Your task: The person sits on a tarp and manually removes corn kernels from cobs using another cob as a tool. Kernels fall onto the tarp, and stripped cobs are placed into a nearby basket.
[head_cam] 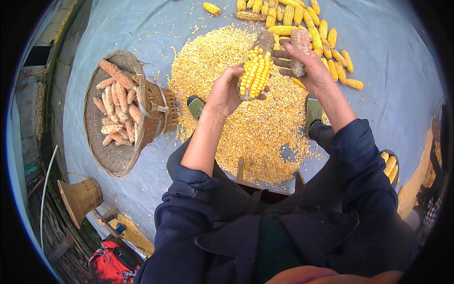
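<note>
My left hand [227, 87] is closed around the lower end of a partly shelled corn cob [256, 72], yellow kernels on its near part and a dark, bare far end. To its right, my right hand [305, 67] has its fingers spread, with a bare reddish corncob [300, 49] held against the thumb and palm. Beneath both hands a wide heap of loose corn kernels [255, 138] lies on a blue tarp [383, 67]. Whole yellow corn ears [289, 16] are gathered beyond the heap and to its right.
A wicker basket [117, 159] on the left holds bare cobs [120, 96]. A smaller woven basket [83, 197] lies behind it. My green shoes [313, 110] stand at the heap's sides, a wooden stool [260, 186] is under me, and a container of ears [391, 165] is at the right.
</note>
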`<action>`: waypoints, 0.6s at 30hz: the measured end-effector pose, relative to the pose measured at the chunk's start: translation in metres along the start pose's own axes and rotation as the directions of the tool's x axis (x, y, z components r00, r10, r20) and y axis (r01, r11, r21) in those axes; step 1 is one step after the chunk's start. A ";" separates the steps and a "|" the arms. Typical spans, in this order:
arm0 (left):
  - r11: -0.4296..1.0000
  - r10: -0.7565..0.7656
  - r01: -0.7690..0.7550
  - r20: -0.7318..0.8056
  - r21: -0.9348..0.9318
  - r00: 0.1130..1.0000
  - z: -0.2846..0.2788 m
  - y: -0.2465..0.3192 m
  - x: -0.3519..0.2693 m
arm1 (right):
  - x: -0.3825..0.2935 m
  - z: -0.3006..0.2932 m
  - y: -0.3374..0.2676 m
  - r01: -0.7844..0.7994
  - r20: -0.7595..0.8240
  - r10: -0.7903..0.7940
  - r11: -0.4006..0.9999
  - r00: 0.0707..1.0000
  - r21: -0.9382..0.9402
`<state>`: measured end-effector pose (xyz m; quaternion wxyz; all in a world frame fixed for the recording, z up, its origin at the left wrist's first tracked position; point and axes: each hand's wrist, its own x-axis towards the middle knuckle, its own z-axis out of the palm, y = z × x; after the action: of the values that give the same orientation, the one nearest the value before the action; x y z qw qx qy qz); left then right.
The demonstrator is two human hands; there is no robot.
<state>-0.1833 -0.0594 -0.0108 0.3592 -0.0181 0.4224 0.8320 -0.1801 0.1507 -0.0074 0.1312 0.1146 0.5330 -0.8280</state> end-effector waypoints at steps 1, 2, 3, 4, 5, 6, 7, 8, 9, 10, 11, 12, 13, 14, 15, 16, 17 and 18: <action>1.000 -0.010 0.010 -0.016 -0.020 1.000 0.002 -0.002 0.001 | -0.002 0.004 -0.001 0.002 0.012 -0.002 1.000 1.000 0.012; 0.999 -0.021 0.020 -0.031 -0.041 0.999 0.003 -0.003 0.001 | -0.003 0.006 -0.001 0.004 0.024 -0.005 1.000 1.000 0.023; 1.000 -0.028 0.029 -0.044 0.005 0.999 0.000 -0.006 0.001 | -0.004 0.008 -0.001 0.006 0.025 -0.007 1.000 1.000 0.012; 0.998 -0.035 0.038 -0.057 0.050 0.998 -0.005 -0.010 0.002 | -0.005 0.010 -0.001 0.008 0.026 -0.008 1.000 1.000 0.000; 0.994 -0.040 0.047 -0.071 0.095 0.997 -0.008 -0.011 0.002 | -0.005 0.011 -0.001 0.010 0.028 -0.009 1.000 1.000 -0.011; 0.998 -0.058 0.059 -0.044 0.033 0.997 -0.007 -0.006 0.003 | -0.005 0.010 -0.001 -0.010 0.017 0.011 0.999 1.000 -0.047; 0.970 0.067 -0.029 -0.147 0.242 0.987 -0.002 -0.006 0.004 | -0.006 0.007 -0.002 -0.031 0.007 0.032 0.996 0.999 -0.082; 0.890 0.208 -0.090 -0.221 0.448 0.953 0.007 -0.007 0.004 | -0.006 0.005 -0.002 -0.053 -0.004 0.052 0.992 0.999 -0.117; 0.763 0.357 -0.121 -0.258 0.635 0.898 0.012 -0.007 0.004 | -0.005 0.000 -0.001 -0.053 -0.020 0.051 0.990 0.999 -0.133; 0.651 0.379 -0.051 -0.266 0.758 0.886 0.014 -0.007 0.004 | -0.003 -0.006 0.003 -0.054 -0.035 0.049 0.987 0.998 -0.149; 0.580 0.427 -0.052 -0.249 0.813 0.869 0.012 -0.008 0.006 | -0.002 -0.009 0.006 -0.055 -0.050 0.047 0.985 0.998 -0.166; 0.504 0.474 -0.047 -0.231 0.862 0.850 0.011 -0.008 0.007 | -0.001 -0.008 0.006 -0.063 -0.066 0.054 0.987 0.996 -0.148; 0.425 0.518 -0.037 -0.209 0.904 0.829 0.010 -0.008 0.007 | -0.002 -0.007 0.007 -0.071 -0.082 0.060 0.989 0.995 -0.129; 0.576 0.421 -0.045 -0.248 0.816 0.873 0.010 -0.006 0.007 | -0.002 -0.006 0.008 -0.078 -0.100 0.067 0.991 0.993 -0.111; 0.575 0.410 -0.039 -0.247 0.817 0.878 0.012 -0.006 0.006 | -0.003 -0.005 0.009 -0.073 -0.103 0.063 0.993 0.993 -0.096; 0.574 0.399 -0.032 -0.246 0.818 0.883 0.013 -0.006 0.006 | -0.004 -0.003 0.009 -0.067 -0.108 0.058 0.994 0.992 -0.081; 0.573 0.388 -0.026 -0.243 0.819 0.889 0.014 -0.007 0.006 | -0.005 -0.001 0.010 -0.061 -0.114 0.054 0.996 0.992 -0.066; 0.656 0.354 -0.040 -0.260 0.754 0.898 0.015 -0.007 0.007 | -0.005 -0.002 0.011 -0.036 -0.098 0.030 0.998 0.995 -0.059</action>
<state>-0.1799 -0.0420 -0.0083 0.1514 0.0109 0.7803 0.6067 -0.1717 0.1481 -0.0162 0.1220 0.1594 0.5616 -0.8027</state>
